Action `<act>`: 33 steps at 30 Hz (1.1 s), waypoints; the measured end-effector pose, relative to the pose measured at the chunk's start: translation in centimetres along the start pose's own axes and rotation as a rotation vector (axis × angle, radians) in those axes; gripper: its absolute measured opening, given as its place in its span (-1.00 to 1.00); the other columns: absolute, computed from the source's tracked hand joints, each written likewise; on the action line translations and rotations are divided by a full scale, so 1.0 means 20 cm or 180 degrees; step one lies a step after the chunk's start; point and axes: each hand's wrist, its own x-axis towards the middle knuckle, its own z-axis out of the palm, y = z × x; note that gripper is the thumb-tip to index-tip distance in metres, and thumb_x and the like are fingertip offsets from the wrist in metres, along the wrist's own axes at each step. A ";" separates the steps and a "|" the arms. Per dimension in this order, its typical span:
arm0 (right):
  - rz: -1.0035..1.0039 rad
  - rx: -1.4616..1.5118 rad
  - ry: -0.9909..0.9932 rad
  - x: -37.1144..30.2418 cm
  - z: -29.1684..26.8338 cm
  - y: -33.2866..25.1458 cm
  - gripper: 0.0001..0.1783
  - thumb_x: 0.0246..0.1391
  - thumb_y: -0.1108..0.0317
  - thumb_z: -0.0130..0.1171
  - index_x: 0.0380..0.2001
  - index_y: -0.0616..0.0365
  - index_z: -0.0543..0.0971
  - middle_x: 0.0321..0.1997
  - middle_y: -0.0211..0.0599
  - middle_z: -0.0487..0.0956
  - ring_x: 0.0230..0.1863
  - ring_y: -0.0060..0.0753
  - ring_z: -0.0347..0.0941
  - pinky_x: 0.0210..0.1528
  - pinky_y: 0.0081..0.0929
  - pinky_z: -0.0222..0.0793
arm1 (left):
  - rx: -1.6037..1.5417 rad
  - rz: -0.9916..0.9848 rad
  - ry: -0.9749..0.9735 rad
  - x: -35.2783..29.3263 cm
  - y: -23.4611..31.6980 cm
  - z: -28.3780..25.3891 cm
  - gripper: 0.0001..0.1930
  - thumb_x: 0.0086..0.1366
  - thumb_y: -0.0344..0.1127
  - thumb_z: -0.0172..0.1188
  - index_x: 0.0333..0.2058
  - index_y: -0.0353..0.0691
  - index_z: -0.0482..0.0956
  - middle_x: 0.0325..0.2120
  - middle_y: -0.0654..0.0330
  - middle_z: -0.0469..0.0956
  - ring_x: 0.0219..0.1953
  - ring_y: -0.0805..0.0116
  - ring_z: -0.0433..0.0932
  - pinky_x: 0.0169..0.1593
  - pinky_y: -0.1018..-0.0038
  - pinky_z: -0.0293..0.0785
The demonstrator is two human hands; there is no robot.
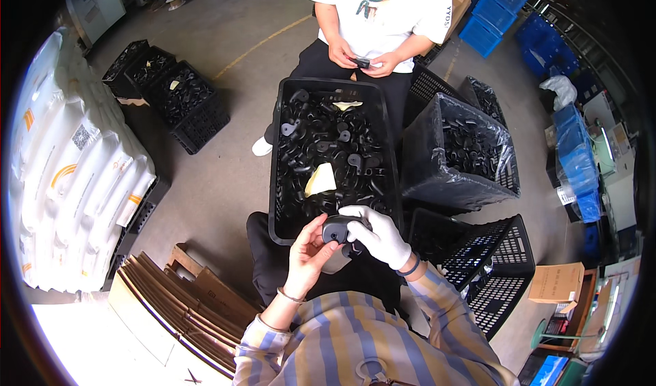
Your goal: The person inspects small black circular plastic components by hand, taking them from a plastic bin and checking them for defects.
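A rounded black plastic part [335, 229] with a small hole in its face is held between both my hands, over the near edge of a large black crate [275, 174]. My bare left hand [311, 250] pinches it from the left, thumb below and fingers above. My right hand [380, 237], in a white glove, grips its right side; another dark piece shows just under those fingers, too hidden to name. Many similar black plastic parts [321, 147] fill the crate, with a pale yellow scrap [320, 179] lying on top.
Across the crate a person in a white shirt [379, 17] holds a small black part [361, 62]. To the right stand a plastic-lined bin [437, 160] of black parts and a perforated black crate [502, 270]. Stacked white sacks [82, 174] and flat cardboard [171, 317] are at left.
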 end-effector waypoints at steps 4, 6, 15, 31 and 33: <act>0.0200 0.0163 0.0066 0.00 0.01 0.02 -0.73 0.06 0.41 -0.03 -0.14 0.23 0.40 -0.34 -0.26 0.49 -0.45 -0.58 0.45 -0.40 -0.64 0.37 | -0.0219 0.0116 0.0036 -0.01 -0.03 -0.02 -0.57 0.07 -0.64 0.07 -0.05 -0.32 0.27 -0.20 0.12 0.41 -0.19 0.42 0.44 -0.09 0.46 0.43; 0.0258 0.0100 0.0086 0.00 0.03 0.01 -0.73 0.06 0.41 -0.03 -0.15 0.23 0.40 -0.36 -0.27 0.49 -0.46 -0.59 0.44 -0.40 -0.64 0.37 | -0.0324 0.0149 0.0072 -0.03 -0.05 -0.06 -0.59 0.07 -0.63 0.08 -0.07 -0.32 0.28 -0.20 0.12 0.42 -0.21 0.42 0.45 -0.10 0.47 0.43; -0.0750 -0.1235 0.0779 0.04 0.09 0.05 -0.83 -0.05 0.28 0.10 -0.43 0.14 0.48 -0.55 -0.29 0.44 -0.58 -0.39 0.41 -0.57 -0.53 0.30 | 0.0788 0.0331 0.0387 -0.04 -0.07 -0.01 -0.85 0.03 -0.60 0.14 -0.36 -0.36 0.51 -0.22 0.18 0.44 -0.28 0.43 0.48 -0.20 0.58 0.39; 0.1420 0.1299 -0.0344 -0.08 -0.10 0.22 -0.75 0.05 0.25 0.04 -0.29 0.20 0.47 -0.58 -0.49 0.45 -0.67 -0.77 0.28 -0.65 -0.81 0.15 | 0.1622 -0.0156 0.0015 -0.02 -0.20 -0.10 -0.90 0.02 -0.59 0.18 -0.51 -0.32 0.43 -0.41 0.27 0.48 -0.42 0.61 0.45 -0.35 0.68 0.40; 0.1449 0.1338 -0.0397 -0.12 -0.12 0.26 -0.74 0.04 0.23 0.05 -0.30 0.20 0.47 -0.58 -0.49 0.45 -0.68 -0.76 0.27 -0.66 -0.80 0.14 | 0.1601 -0.0491 -0.0070 -0.01 -0.26 -0.11 -0.91 0.04 -0.58 0.17 -0.50 -0.32 0.43 -0.46 0.28 0.47 -0.45 0.60 0.45 -0.36 0.69 0.41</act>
